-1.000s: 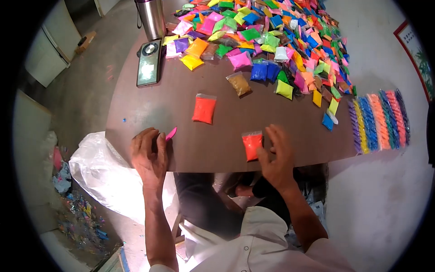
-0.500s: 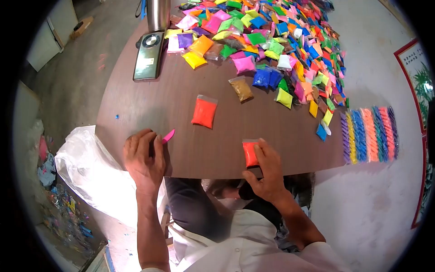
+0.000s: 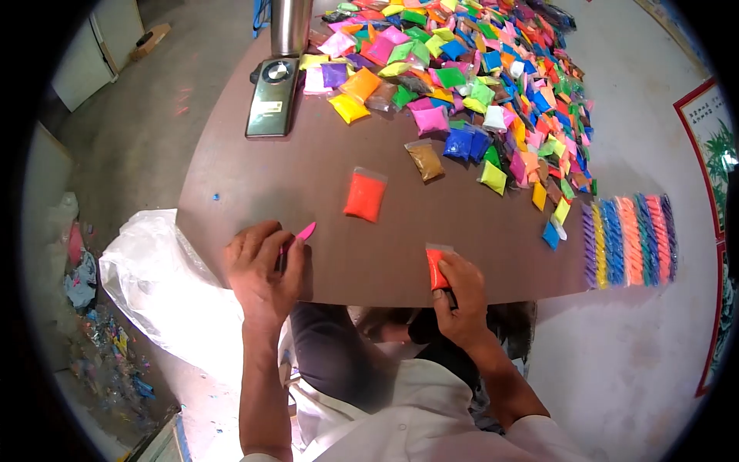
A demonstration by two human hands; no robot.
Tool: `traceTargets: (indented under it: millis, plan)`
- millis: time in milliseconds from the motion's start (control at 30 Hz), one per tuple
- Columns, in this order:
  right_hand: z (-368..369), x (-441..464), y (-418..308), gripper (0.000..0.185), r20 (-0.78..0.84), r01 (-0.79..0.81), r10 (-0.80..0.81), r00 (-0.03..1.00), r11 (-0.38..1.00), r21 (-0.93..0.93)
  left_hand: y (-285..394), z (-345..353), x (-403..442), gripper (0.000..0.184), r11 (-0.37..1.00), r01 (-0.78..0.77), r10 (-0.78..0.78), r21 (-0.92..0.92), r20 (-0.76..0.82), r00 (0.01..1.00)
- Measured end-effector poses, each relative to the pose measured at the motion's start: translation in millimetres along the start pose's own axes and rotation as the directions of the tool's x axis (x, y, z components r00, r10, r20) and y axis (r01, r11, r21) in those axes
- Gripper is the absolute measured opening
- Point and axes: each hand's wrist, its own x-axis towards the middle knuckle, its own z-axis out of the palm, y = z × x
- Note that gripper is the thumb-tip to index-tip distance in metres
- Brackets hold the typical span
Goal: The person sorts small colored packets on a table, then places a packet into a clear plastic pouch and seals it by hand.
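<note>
My left hand (image 3: 265, 268), near the table's front left edge, has its fingers curled round a small pink plastic knife (image 3: 307, 231); the blade sticks out past the fingertips and the rest is mostly hidden. At the front edge, my right hand (image 3: 464, 299) pinches a small clear packet of red-orange stuff (image 3: 436, 266), which looks like modelling clay, between thumb and fingers. A second red-orange packet (image 3: 365, 196) lies flat on the table between and beyond my hands. Farther back lies a brown packet (image 3: 424, 160).
A big heap of colourful packets (image 3: 450, 73) covers the table's back right. A phone (image 3: 271, 100) and a metal flask (image 3: 291, 27) stand at the back left. Twisted colourful strips in wrapping (image 3: 629, 240) lie at the right edge. A white plastic bag (image 3: 154, 285) hangs at the left.
My right hand has closed its thumb onto the red-orange packet, which is now tilted and gripped. My left hand keeps the pink knife. The whole view has shifted slightly.
</note>
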Motion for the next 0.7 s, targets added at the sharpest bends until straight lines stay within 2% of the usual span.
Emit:
traceTargets:
  millis: [167, 267, 333, 433, 533, 700]
  plan:
    - [4.6, -10.4, -1.9, 0.046, -0.129, -0.078, 0.080, 0.989, 0.997, 0.018, 2.7, -6.5, -7.2, 0.017, 0.999, -0.024, 0.019, 0.048, 0.109, 0.994]
    - [4.7, -14.6, 4.3, 0.042, -0.198, -0.063, 0.073, 0.978, 0.996, 0.058, 10.2, -7.5, -22.1, 0.022, 0.994, -0.058, 0.046, 0.097, 0.125, 0.991]
    - [3.4, -15.9, 7.4, 0.037, -0.183, 0.014, -0.010, 0.983, 1.000, 0.021, 13.0, -8.1, -39.6, 0.034, 0.990, -0.096, 0.075, 0.107, 0.186, 0.980]
    - [5.3, -18.8, 9.0, 0.037, -0.223, 0.011, -0.008, 0.975, 1.000, 0.016, 29.2, -6.1, -60.6, 0.050, 0.980, -0.135, 0.096, 0.144, 0.252, 0.963]
    - [9.3, -21.1, 11.2, 0.036, -0.260, 0.019, -0.021, 0.965, 1.000, -0.010, 35.5, -1.1, -73.0, 0.050, 0.968, -0.203, 0.163, 0.146, 0.247, 0.955]
    - [-0.7, -26.0, 14.6, 0.031, -0.243, 0.034, -0.014, 0.970, 0.996, 0.079, 42.3, -2.2, -84.8, 0.044, 0.934, -0.322, 0.270, 0.152, 0.287, 0.919]
